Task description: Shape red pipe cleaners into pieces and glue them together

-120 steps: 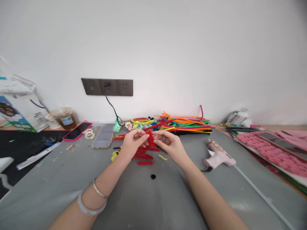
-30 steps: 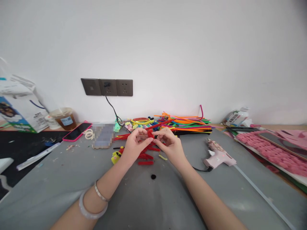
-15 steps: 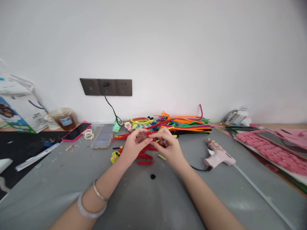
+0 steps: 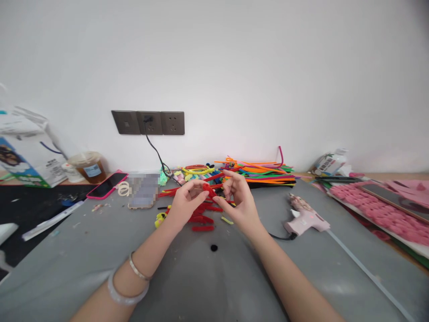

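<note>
Head view: left hand (image 4: 186,202) pinches red piece (image 4: 209,191); right hand (image 4: 242,205) grip parted, index raised.

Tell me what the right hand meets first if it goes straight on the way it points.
The red piece, right at the tip of the right hand; then probably the left hand pinching it. Depth is unclear from this single view.

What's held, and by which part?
A red fuzzy piece, pinched at its left side by the left hand; the right hand touches its lower right end, grip unclear.
</note>
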Available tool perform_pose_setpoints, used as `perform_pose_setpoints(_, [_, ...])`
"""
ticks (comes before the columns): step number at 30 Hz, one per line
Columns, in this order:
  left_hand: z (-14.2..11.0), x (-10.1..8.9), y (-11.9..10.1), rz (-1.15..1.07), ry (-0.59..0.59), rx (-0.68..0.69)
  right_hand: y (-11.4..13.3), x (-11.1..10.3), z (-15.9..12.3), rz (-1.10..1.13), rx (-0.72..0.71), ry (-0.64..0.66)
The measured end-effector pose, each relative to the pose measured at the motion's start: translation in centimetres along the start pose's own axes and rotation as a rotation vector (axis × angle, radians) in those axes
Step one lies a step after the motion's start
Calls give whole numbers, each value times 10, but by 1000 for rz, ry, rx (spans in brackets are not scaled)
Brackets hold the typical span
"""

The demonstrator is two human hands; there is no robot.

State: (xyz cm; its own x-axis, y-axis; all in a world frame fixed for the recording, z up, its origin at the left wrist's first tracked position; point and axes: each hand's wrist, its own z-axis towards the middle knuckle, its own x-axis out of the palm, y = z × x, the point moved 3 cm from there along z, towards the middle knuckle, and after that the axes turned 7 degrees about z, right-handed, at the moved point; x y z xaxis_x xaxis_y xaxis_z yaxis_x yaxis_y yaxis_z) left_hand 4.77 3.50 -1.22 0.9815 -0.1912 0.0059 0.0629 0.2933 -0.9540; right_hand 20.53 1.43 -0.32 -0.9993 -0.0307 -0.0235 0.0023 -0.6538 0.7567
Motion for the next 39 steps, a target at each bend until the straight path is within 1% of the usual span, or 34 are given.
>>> perform_pose_setpoints(4, [1,-3,2,6,-35,4,-2,-8,2,118,24,-184])
perform_pose_setpoints(8, [3,-4,5,-40,-43,2,-11,-23,4,216,68,-398])
perform_pose_setpoints(10, [3,-4,6,-76,-37,3,-16,-29,4,225,110,-448])
perform_pose_setpoints(11, [4,-4,6,-100,-33,-1,-17,-31,4,214,128,-447])
perform_pose_setpoints(13, [4,-3,5,-156,-29,-13,-17,-31,5,158,141,-394])
perform_pose_setpoints(14, [4,-3,5,-186,-30,-19,-16,-29,5,120,136,-341])
perform_pose_setpoints(18, [4,-4,5,-239,-42,-20,-11,-13,4,-84,71,-52])
perform_pose_setpoints(20, [5,-4,5,-238,-33,-14,-9,-7,2,-166,12,42])
perform_pose_setpoints(21, [5,-4,6,-236,-24,-14,-8,-5,2,-190,-17,61])
perform_pose_setpoints(24, [4,-4,7,-226,-7,-21,-6,-5,3,-227,-79,59])
perform_pose_setpoints(28, [4,-4,9,-210,3,-33,-3,-8,5,-255,-109,37])
perform_pose_setpoints(34, [4,-4,9,-220,29,-27,0,-8,6,-242,-94,35])
perform_pose_setpoints(39, [3,-4,9,-188,40,-36,-2,-7,6,-183,-46,36])
